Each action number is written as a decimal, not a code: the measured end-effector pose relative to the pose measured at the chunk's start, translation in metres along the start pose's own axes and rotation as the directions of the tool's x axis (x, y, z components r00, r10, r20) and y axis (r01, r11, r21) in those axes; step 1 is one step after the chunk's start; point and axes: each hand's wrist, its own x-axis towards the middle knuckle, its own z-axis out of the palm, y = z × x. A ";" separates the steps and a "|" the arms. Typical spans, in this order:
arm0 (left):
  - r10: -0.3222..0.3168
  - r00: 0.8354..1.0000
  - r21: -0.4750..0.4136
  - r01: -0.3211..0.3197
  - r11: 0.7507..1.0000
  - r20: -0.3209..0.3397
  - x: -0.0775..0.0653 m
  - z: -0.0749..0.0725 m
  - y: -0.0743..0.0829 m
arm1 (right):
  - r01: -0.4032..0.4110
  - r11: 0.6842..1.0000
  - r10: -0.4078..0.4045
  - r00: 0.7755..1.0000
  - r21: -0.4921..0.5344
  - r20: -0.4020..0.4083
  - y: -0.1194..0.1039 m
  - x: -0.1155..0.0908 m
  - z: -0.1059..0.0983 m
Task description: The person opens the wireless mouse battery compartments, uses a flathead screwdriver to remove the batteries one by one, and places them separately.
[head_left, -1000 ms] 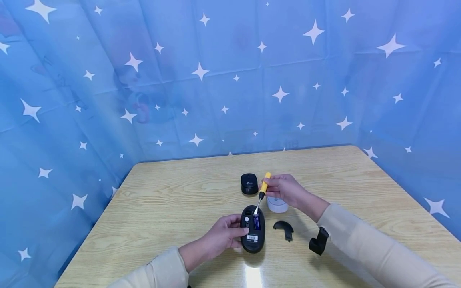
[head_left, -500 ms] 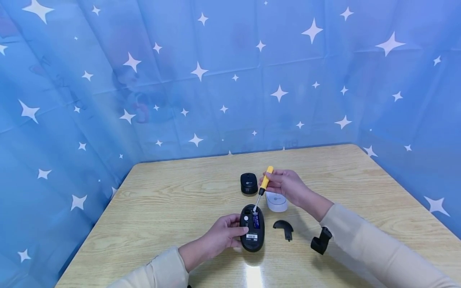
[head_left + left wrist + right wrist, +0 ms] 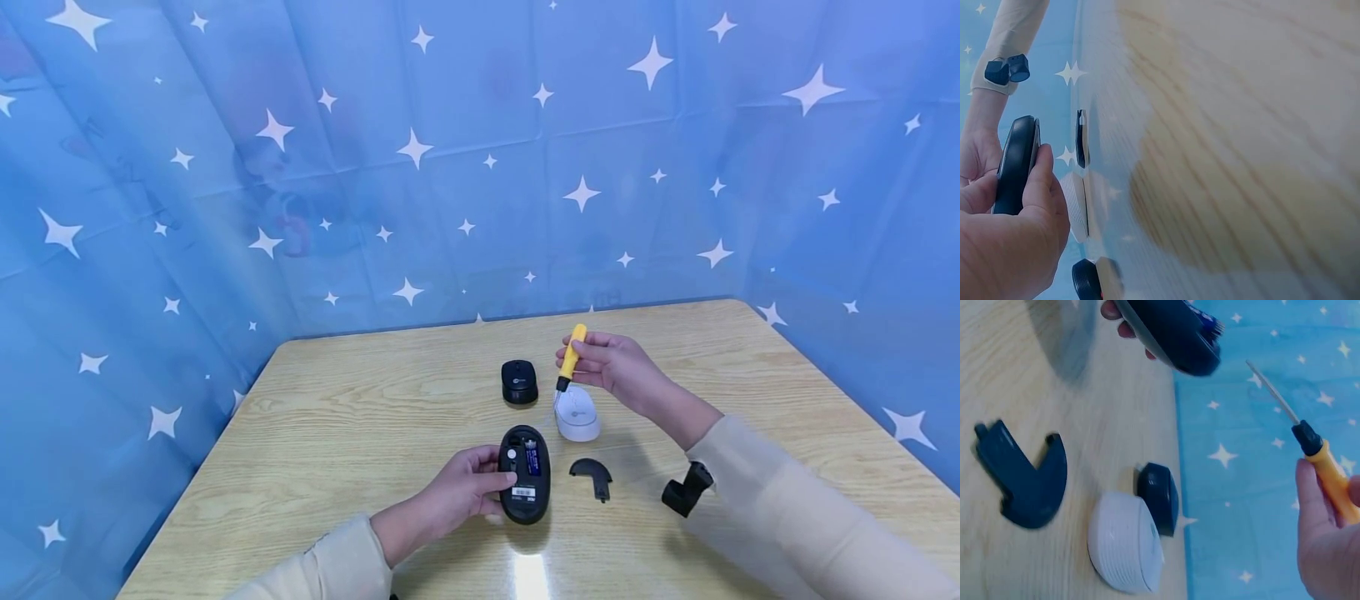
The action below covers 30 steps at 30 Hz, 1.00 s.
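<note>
- Head view: left hand (image 3: 471, 483) clamped on a black mouse (image 3: 524, 504), underside up, thumb across its base; label and uncovered bay visible, blue battery (image 3: 533, 458) in the bay.
- Left wrist view: same mouse edge-on, gripped between thumb and fingers, raised above the table (image 3: 1241, 187); bay cannot be seen from here.
- Right wrist view: battery's metal end stands proud of the mouse's edge, a detail the head view leaves unclear.
- Right hand (image 3: 618, 367) clamped on the yellow handle of a screwdriver (image 3: 573, 354). From the head, shaft overlaps the white mouse (image 3: 577, 417); right wrist view shows the tip in midair, apart from both.
- White mouse: smooth top from the head, ribbed side from the right wrist.
- Small black mouse (image 3: 519, 383) beyond the held one; curved black cover (image 3: 594, 477) to its right, on the table.
</note>
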 end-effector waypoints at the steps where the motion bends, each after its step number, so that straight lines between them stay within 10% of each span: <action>1: 0.001 1.000 0.003 -0.001 1.000 0.000 0.000 0.000 0.000 | 0.001 1.000 -0.001 1.000 -0.008 -0.006 -0.001 0.000 -0.002; 30: -0.012 1.000 0.008 0.012 1.000 -0.002 0.000 -0.005 0.002 | -0.093 0.986 0.073 0.986 -0.136 -0.147 -0.002 0.006 -0.097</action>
